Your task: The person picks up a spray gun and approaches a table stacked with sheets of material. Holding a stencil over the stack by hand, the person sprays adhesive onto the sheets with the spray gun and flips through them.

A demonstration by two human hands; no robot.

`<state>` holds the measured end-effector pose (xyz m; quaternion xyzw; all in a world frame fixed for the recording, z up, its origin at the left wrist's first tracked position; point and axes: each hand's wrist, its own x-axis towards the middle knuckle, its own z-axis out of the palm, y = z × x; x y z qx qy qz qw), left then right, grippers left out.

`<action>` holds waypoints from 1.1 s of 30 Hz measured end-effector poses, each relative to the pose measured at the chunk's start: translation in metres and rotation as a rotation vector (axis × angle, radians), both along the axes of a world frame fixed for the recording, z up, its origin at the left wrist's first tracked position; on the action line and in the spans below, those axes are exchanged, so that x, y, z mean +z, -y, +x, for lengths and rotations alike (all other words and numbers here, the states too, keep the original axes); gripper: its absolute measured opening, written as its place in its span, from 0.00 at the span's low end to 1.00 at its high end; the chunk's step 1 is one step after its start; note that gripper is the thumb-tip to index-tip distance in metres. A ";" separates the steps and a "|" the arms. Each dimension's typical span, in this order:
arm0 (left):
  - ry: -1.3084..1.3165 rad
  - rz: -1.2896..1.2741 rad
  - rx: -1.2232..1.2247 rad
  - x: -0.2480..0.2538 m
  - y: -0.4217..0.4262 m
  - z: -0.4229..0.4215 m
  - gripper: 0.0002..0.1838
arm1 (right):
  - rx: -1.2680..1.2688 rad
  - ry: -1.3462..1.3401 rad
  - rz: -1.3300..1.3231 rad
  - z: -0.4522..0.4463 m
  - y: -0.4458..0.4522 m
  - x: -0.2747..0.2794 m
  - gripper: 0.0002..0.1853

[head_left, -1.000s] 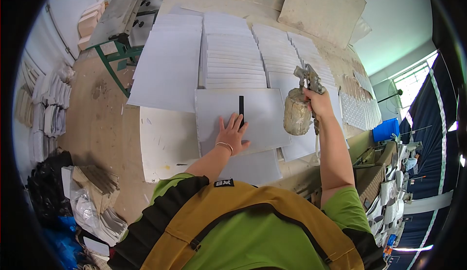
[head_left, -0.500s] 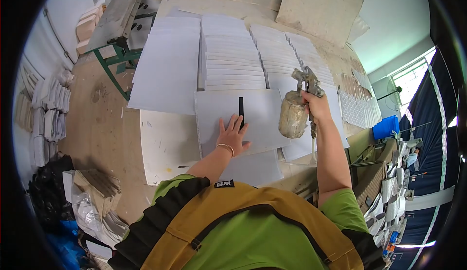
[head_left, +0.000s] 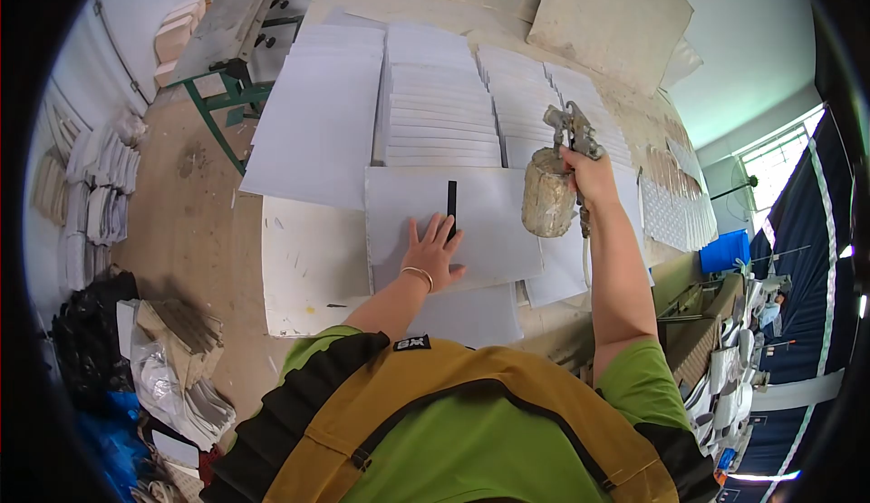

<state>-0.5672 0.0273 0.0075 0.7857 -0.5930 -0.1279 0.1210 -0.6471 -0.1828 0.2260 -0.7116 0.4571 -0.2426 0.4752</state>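
Note:
My left hand [head_left: 433, 256] lies with fingers spread on a white board [head_left: 498, 222], its fingertips beside and partly over the lower end of a black strip [head_left: 452, 208]. My right hand [head_left: 589, 177] is wrapped round the handle of a crusted spray gun [head_left: 580, 131], held above the board's right side. Under the gun hangs its paint-stained cup [head_left: 547, 197], and a hose runs down by the forearm. Beyond the board, overlapping rows of white sheets [head_left: 439, 113] cover the table.
A green-legged metal table [head_left: 231, 27] stands at the back left. Folded stacks [head_left: 109, 172] and a black bag [head_left: 91, 344] line the left side. A brown board [head_left: 609, 23] leans at the back. On the right are a blue bin [head_left: 723, 251] and a fan [head_left: 739, 184].
The spray gun and my right hand have shifted slightly up, after dipping a little earlier. My left hand stays on the board. The camera view has moved slightly.

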 end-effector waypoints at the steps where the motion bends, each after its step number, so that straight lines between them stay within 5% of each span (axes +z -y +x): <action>1: 0.007 -0.004 0.001 -0.001 0.000 0.000 0.37 | 0.017 -0.020 -0.010 0.002 0.001 0.000 0.08; 9: 0.025 0.017 0.015 0.001 0.002 -0.002 0.37 | 0.220 0.049 0.108 0.034 -0.010 0.007 0.08; 33: 0.072 -0.088 0.024 -0.009 0.002 -0.003 0.36 | 0.200 0.063 0.055 -0.023 -0.021 -0.035 0.08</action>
